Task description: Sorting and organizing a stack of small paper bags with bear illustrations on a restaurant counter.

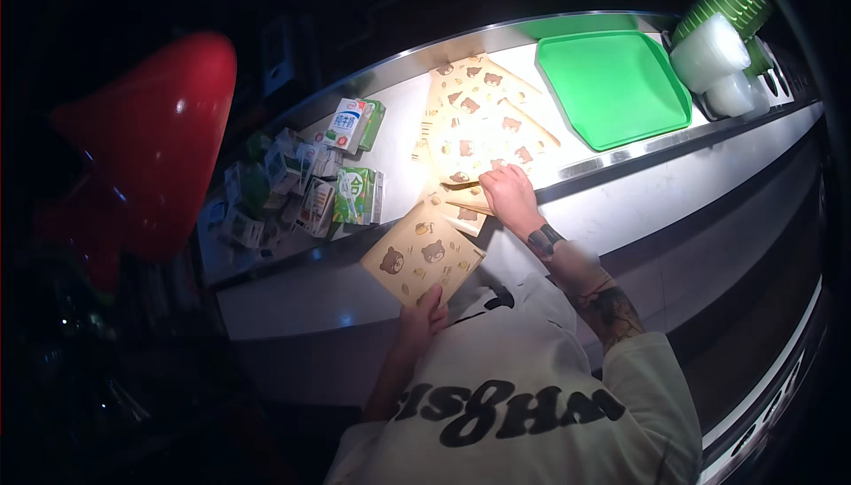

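Observation:
My left hand [427, 312] grips a folded brown paper bag [415, 255] printed with bear faces, held just off the counter's front edge. My right hand [513, 198] pinches the edge of more bear-printed paper, with layered folds [469, 208] showing beside its fingers. Beyond that hand, larger bear-printed paper pieces [482, 126] overlap flat on the white counter [399, 116]. Strong light washes out part of their print. Whether the pinched layers belong to one bag or several, I cannot tell.
To the right lies a green plastic tray [611, 86]. Stacked green-patterned cups [721, 3] and translucent plastic containers [711, 53] stand past it. Several drink cartons [349, 126] crowd the left, some fallen. A glossy red balloon [166, 146] hangs at far left. A metal lip [452, 46] borders the counter.

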`<state>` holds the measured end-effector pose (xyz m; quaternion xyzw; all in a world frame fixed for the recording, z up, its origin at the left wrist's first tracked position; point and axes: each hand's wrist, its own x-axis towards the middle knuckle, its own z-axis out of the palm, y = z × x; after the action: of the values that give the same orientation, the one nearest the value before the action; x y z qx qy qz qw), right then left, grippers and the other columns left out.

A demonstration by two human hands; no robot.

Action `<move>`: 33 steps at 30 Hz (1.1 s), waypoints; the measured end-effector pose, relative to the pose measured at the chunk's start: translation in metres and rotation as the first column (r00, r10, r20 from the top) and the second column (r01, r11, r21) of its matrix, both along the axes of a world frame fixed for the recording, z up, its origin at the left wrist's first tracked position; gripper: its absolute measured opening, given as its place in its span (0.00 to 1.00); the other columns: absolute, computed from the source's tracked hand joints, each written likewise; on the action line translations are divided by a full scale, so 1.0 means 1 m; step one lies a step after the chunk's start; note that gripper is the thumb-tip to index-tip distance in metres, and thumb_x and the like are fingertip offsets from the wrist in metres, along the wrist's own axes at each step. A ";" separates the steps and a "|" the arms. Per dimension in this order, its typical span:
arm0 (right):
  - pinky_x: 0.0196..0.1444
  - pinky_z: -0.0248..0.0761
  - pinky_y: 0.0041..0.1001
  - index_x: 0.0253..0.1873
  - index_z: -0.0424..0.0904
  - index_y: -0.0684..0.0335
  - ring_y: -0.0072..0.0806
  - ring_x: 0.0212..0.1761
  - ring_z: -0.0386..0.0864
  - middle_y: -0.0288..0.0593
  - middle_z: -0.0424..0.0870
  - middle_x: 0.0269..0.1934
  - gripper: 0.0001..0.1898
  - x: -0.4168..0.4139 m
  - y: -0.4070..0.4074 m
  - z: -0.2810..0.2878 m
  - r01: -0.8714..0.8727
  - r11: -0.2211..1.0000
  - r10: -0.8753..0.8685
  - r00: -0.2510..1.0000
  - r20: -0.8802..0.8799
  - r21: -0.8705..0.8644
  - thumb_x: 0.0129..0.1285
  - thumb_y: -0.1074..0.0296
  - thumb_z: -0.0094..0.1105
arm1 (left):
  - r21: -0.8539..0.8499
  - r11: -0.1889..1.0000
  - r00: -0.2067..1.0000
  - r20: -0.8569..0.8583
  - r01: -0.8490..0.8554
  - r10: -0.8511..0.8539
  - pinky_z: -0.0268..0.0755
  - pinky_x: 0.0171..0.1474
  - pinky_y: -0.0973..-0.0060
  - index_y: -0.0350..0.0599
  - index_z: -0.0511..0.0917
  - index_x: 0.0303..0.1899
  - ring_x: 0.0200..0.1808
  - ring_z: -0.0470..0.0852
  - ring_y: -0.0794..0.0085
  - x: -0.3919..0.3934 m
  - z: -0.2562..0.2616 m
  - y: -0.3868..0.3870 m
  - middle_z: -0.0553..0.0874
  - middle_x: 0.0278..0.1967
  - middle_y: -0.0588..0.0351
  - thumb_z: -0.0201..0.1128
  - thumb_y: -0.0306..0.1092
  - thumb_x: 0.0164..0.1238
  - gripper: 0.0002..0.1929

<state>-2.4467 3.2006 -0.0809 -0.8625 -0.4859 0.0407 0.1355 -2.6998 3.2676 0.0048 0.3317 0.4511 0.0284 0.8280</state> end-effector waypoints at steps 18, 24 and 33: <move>0.24 0.70 0.21 0.38 0.81 0.68 0.23 0.21 0.78 0.43 0.80 0.24 0.05 -0.105 -0.045 0.141 0.219 0.858 0.148 0.759 -0.633 0.464 0.57 0.75 0.63 | 0.474 0.786 0.771 0.292 0.397 -0.566 0.70 0.49 0.74 0.40 0.67 0.55 0.48 0.74 0.76 0.031 0.010 -0.013 0.76 0.45 0.59 0.63 0.37 0.64 0.22; 0.31 0.73 0.25 0.38 0.81 0.68 0.30 0.27 0.80 0.43 0.81 0.26 0.06 -0.098 -0.051 0.153 0.042 0.884 0.295 0.723 -0.625 0.466 0.55 0.75 0.64 | 0.381 0.658 0.648 0.176 0.650 -0.741 0.65 0.26 0.81 0.41 0.73 0.42 0.25 0.73 0.80 0.025 0.012 -0.001 0.76 0.27 0.61 0.57 0.31 0.66 0.07; 0.52 0.70 0.28 0.61 0.62 0.69 0.27 0.50 0.75 0.48 0.80 0.47 0.21 -0.069 -0.082 0.141 0.468 0.873 -0.013 0.300 -0.954 0.136 0.67 0.69 0.54 | -0.052 0.796 0.750 0.377 0.603 -0.543 0.61 0.22 0.82 0.40 0.74 0.37 0.21 0.70 0.81 0.022 0.019 -0.007 0.74 0.23 0.62 0.55 0.31 0.69 0.05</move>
<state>-2.5153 3.1190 0.0604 -0.6983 -0.1777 0.4069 0.5615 -2.6780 3.2603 0.0242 0.3723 0.1766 -0.2089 0.8869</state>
